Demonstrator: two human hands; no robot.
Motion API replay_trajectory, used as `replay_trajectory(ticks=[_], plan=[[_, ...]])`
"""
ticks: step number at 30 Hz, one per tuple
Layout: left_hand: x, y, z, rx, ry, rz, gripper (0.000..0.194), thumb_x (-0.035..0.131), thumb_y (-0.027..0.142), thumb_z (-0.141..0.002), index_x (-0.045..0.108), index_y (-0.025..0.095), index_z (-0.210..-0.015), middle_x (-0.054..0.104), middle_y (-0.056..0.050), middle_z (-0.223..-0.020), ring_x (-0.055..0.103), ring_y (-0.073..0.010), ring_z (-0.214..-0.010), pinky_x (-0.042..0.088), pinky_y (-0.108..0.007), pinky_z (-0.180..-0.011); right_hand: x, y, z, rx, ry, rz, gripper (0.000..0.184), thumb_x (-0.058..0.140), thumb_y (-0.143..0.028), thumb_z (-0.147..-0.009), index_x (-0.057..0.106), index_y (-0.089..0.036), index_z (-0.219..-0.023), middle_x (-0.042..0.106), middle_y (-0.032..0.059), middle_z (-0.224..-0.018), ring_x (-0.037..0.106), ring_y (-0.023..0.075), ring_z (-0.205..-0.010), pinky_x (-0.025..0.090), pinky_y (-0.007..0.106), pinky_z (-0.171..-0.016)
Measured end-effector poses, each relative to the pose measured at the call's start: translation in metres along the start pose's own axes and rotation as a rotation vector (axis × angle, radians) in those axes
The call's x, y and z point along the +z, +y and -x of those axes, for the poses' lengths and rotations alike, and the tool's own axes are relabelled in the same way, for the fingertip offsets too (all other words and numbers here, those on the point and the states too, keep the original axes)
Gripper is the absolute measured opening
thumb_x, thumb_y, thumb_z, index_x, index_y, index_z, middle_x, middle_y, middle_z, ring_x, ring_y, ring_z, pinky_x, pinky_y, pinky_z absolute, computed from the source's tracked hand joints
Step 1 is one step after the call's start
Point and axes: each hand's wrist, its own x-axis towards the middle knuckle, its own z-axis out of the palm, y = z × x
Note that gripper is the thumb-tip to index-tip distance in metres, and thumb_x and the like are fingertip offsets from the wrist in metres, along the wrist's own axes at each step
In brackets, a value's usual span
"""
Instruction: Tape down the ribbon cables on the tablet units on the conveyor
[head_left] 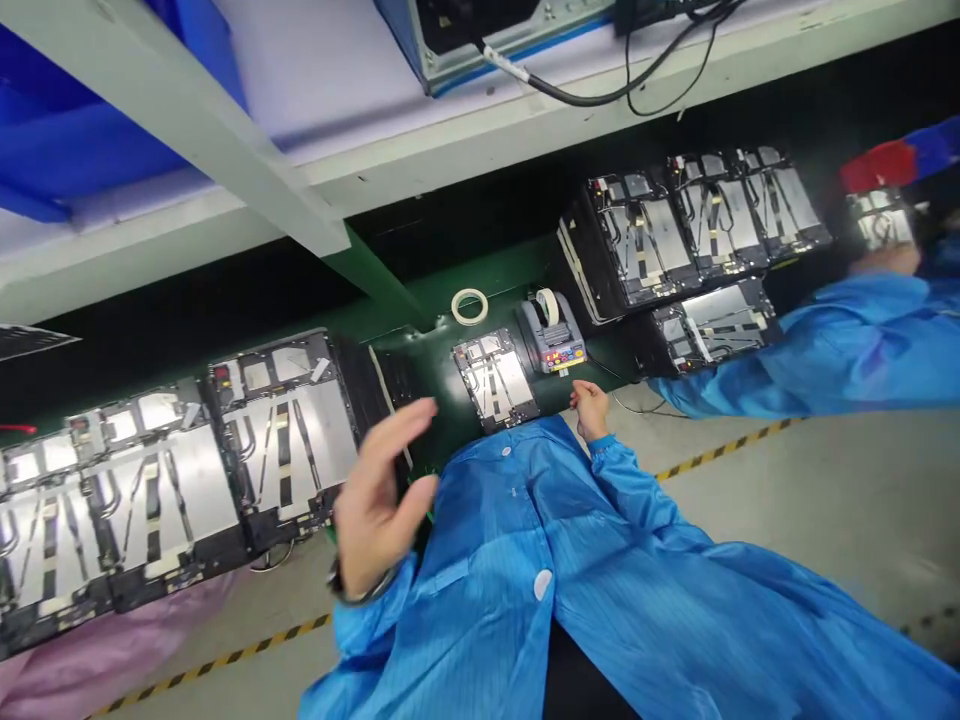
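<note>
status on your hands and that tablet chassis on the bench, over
Left hand open, raised, nothing held. Right hand loosely curled, nothing visibly held, near tape dispenser. Tablet chassis flat on green mat, untouched. Masking tape roll beyond it.

Bright, even light is filling the scene, and pale glare is washing across the metal plates (172,500) left of the tape dispenser (551,335). The raised hand (379,500) just left of the dispenser is blurring softly, its fingers losing their edges. Deep shadow is filling the dark gap above the dispenser, while the wide lens is bending straight lines toward the picture's edges.
</note>
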Motion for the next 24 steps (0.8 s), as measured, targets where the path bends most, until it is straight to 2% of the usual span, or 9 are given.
replay_trajectory(ticks=[1, 2, 4, 6, 9, 11, 14, 19, 24], plan=[[0.024, -0.005, -0.011, 0.06, -0.18, 0.04, 0.053, 0.061, 0.061, -0.094, 0.066, 0.038, -0.141, 0.062, -0.002, -0.152, 0.055, -0.0359, -0.146, 0.048, -0.058, -0.123, -0.002, 0.005, -0.01, 0.022, 0.021, -0.017, 0.014, 0.074, -0.029, -0.081, 0.067, -0.017, -0.085, 0.058, -0.0061, -0.057, 0.049, 0.0088, -0.047, 0.037, 0.02, -0.044], [0.051, -0.015, -0.023, 0.1, -0.268, 0.053, 0.05, 0.061, 0.055, -0.096, 0.065, 0.035, -0.142, 0.062, -0.004, -0.152, 0.055, -0.0348, -0.146, 0.047, -0.057, -0.124, -0.002, 0.009, -0.018, 0.032, 0.021, -0.029, 0.013, 0.073, -0.028, -0.082, 0.067, -0.017, -0.086, 0.06, -0.0057, -0.058, 0.049, 0.0085, -0.047, 0.039, 0.019, -0.044], [0.105, -0.049, -0.048, 0.12, -0.216, 0.059, 0.05, 0.061, 0.044, -0.099, 0.06, 0.026, -0.146, 0.059, -0.012, -0.153, 0.052, -0.0337, -0.147, 0.043, -0.054, -0.126, 0.003, 0.015, -0.027, 0.053, -0.006, -0.051, 0.014, 0.074, -0.028, -0.083, 0.067, -0.017, -0.087, 0.063, -0.0041, -0.061, 0.053, 0.0085, -0.049, 0.041, 0.019, -0.044], [0.151, -0.093, -0.066, 0.019, -0.123, -0.001, 0.054, 0.065, 0.033, -0.096, 0.055, 0.016, -0.147, 0.055, -0.02, -0.151, 0.049, -0.0354, -0.148, 0.036, -0.054, -0.129, 0.01, 0.019, -0.031, 0.08, -0.032, -0.083, 0.015, 0.077, -0.028, -0.084, 0.068, -0.017, -0.089, 0.065, -0.003, -0.063, 0.055, 0.0086, -0.049, 0.044, 0.018, -0.044], [0.19, -0.153, -0.077, -0.134, -0.153, -0.066, 0.064, 0.069, 0.024, -0.091, 0.048, 0.014, -0.15, 0.052, -0.023, -0.151, 0.045, -0.0364, -0.151, 0.033, -0.054, -0.13, 0.018, 0.023, -0.034, 0.123, -0.038, -0.127, 0.016, 0.078, -0.028, -0.086, 0.067, -0.017, -0.091, 0.067, -0.0032, -0.064, 0.056, 0.0082, -0.048, 0.046, 0.017, -0.043], [0.198, -0.18, -0.075, -0.173, -0.185, -0.098, 0.067, 0.069, 0.026, -0.091, 0.045, 0.014, -0.152, 0.05, -0.023, -0.153, 0.043, -0.0362, -0.153, 0.032, -0.054, -0.131, 0.02, 0.023, -0.037, 0.153, -0.034, -0.149, 0.015, 0.077, -0.028, -0.088, 0.067, -0.018, -0.093, 0.068, -0.0033, -0.066, 0.056, 0.0076, -0.047, 0.047, 0.017, -0.042], [0.198, -0.199, -0.071, -0.187, -0.2, -0.134, 0.066, 0.069, 0.028, -0.091, 0.045, 0.014, -0.151, 0.05, -0.022, -0.153, 0.043, -0.0355, -0.153, 0.032, -0.052, -0.132, 0.019, 0.022, -0.04, 0.193, -0.053, -0.176, 0.01, 0.074, -0.024, -0.092, 0.067, -0.017, -0.094, 0.07, -0.0025, -0.069, 0.056, 0.007, -0.047, 0.049, 0.017, -0.043], [0.196, -0.207, -0.071, -0.186, -0.179, -0.146, 0.06, 0.068, 0.029, -0.092, 0.051, 0.016, -0.148, 0.056, -0.019, -0.148, 0.046, -0.0336, -0.15, 0.035, -0.05, -0.131, 0.02, 0.019, -0.039, 0.225, -0.085, -0.204, 0.008, 0.074, -0.019, -0.091, 0.067, -0.017, -0.089, 0.067, -0.0037, -0.066, 0.055, 0.0058, -0.047, 0.049, 0.015, -0.043], [0.198, -0.21, -0.072, -0.222, -0.167, -0.17, 0.061, 0.068, 0.031, -0.093, 0.05, 0.014, -0.148, 0.054, -0.022, -0.151, 0.047, -0.0345, -0.151, 0.035, -0.049, -0.131, 0.017, 0.023, -0.034, 0.225, -0.011, -0.214, 0.018, 0.079, -0.022, -0.089, 0.061, -0.018, -0.085, 0.06, -0.008, -0.059, 0.051, 0.0053, -0.043, 0.044, 0.013, -0.038]])
